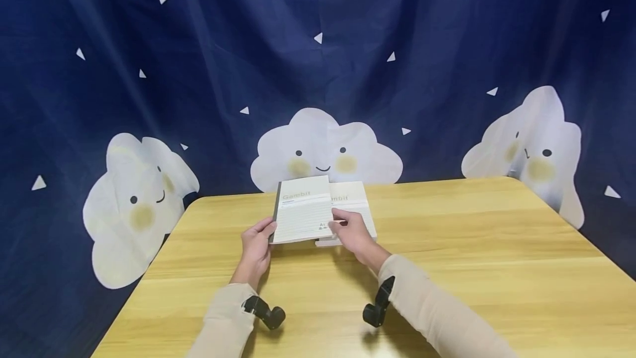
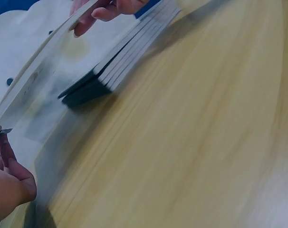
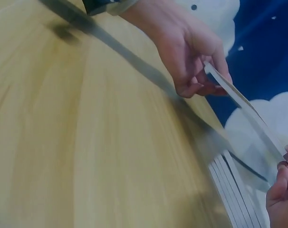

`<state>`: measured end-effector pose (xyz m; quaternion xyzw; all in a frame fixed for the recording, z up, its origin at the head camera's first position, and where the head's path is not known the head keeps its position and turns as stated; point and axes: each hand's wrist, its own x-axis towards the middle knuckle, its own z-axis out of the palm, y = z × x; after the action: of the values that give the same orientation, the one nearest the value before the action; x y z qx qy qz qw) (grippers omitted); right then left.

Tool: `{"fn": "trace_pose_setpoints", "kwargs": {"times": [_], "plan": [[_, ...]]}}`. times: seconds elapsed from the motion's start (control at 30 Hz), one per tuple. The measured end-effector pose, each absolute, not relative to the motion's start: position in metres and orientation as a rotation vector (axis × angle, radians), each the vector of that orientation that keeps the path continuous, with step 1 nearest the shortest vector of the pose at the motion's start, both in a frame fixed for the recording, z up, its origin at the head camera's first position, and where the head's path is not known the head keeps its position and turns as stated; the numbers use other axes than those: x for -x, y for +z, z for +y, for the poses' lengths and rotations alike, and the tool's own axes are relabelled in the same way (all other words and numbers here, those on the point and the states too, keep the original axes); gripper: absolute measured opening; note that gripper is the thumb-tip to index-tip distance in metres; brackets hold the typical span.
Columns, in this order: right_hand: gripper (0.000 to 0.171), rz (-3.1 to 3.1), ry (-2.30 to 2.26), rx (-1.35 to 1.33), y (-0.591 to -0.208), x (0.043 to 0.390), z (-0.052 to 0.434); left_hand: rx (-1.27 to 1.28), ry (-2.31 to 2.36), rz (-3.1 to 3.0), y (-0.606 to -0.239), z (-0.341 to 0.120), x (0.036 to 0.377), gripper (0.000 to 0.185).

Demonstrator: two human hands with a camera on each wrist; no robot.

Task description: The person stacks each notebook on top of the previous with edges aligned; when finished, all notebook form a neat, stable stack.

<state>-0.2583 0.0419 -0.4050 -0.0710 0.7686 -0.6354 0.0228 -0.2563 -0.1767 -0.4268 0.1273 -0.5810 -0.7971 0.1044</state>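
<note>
Both hands hold a cream notebook point(image 1: 303, 209) with a dark spine and "Gambit" on its cover. At its lower left corner, by the spine, my left hand point(image 1: 255, 247) pinches it between thumb and fingers. My right hand point(image 1: 353, 232) grips the lower right edge. Below and to the right lies a stack of similar notebooks point(image 1: 350, 192), partly covered by the held one in the head view. From the left wrist, the held notebook point(image 2: 39, 71) shows raised and tilted above the stack point(image 2: 129, 52), whose dark spines face left.
A wood-grain table point(image 1: 447, 247) supports the stack, which sits near the far edge. Behind it hangs a dark blue curtain point(image 1: 427, 87) printed with white clouds and triangles. Black wrist cameras point(image 1: 265, 312) are strapped over the beige sleeves.
</note>
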Motion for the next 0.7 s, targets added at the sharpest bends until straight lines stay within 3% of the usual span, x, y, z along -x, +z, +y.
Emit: {"fn": "trace_pose_setpoints", "kwargs": {"times": [0.7], "plan": [[0.045, 2.422, -1.911, 0.088, -0.409, 0.268, 0.113, -0.159, -2.132, -2.156, -0.438, -0.123, 0.267, 0.038]]}}
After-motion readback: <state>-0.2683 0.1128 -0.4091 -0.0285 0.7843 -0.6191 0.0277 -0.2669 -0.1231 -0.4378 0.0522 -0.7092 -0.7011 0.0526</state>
